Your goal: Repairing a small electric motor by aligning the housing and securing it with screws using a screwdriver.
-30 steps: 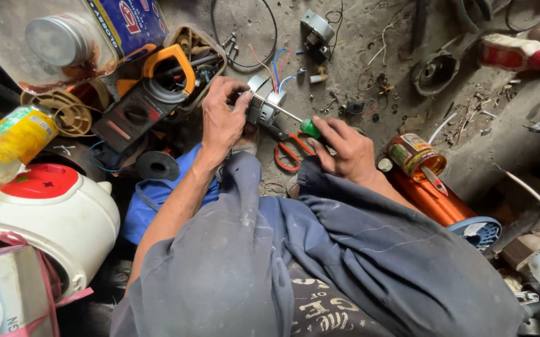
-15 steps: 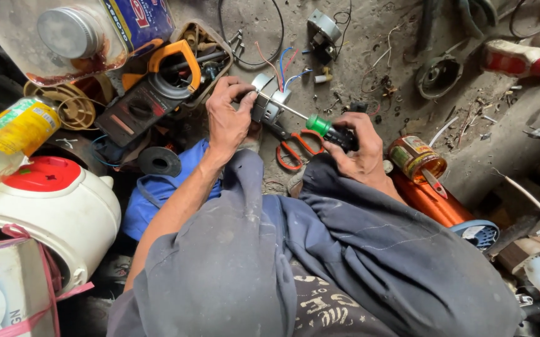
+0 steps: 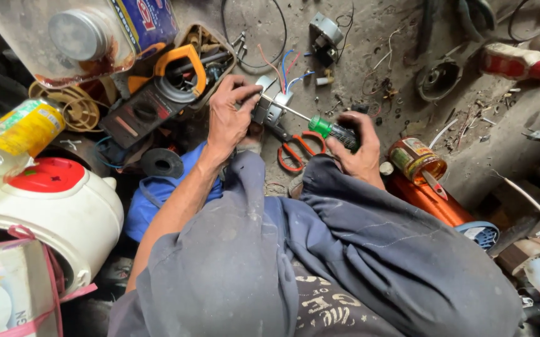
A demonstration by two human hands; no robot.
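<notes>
My left hand [image 3: 227, 118] grips a small grey metal electrical part [image 3: 272, 105] with red, blue and white wires coming off its far side. My right hand [image 3: 358, 150] is closed around the green-and-black handle of a screwdriver [image 3: 325, 128]. The thin shaft runs left and its tip meets the part. Red-handled scissors [image 3: 298, 153] lie on the floor just under the screwdriver. My knees in dark grey trousers [image 3: 320, 262] fill the lower middle.
An orange-and-black clamp meter [image 3: 157, 93] lies left of the hands. A white cooker with a red lid [image 3: 51, 206] and a yellow bottle [image 3: 20, 131] are at left. A small tin [image 3: 414, 159] and an orange cylinder [image 3: 432, 203] sit at right. Parts and wires litter the dirty floor.
My right hand has drawn back to the right along the screwdriver, so more of the green handle and shaft shows. The left hand stays on the part.
</notes>
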